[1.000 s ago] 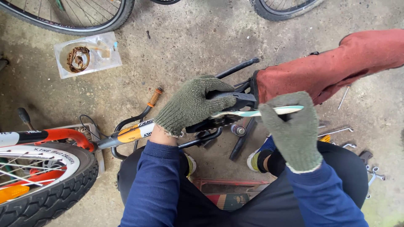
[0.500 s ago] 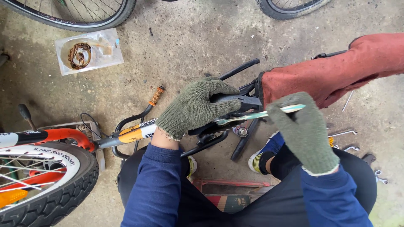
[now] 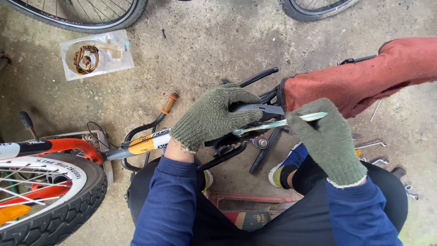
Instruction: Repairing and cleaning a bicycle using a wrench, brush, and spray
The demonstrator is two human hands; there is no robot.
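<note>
clear plastic tray (image 3: pixel 68 68) on the floor holds a rusty coil (image 3: pixel 85 58).

A rough, stained concrete floor (image 3: pixel 218 41) fills the scene under flat daylight. Two bicycle tyres (image 3: pixel 91 18) cross the top edge. A clear plastic packet (image 3: pixel 98 54) lies on the floor, spanners (image 3: pixel 378 146) scattered at right.
</note>
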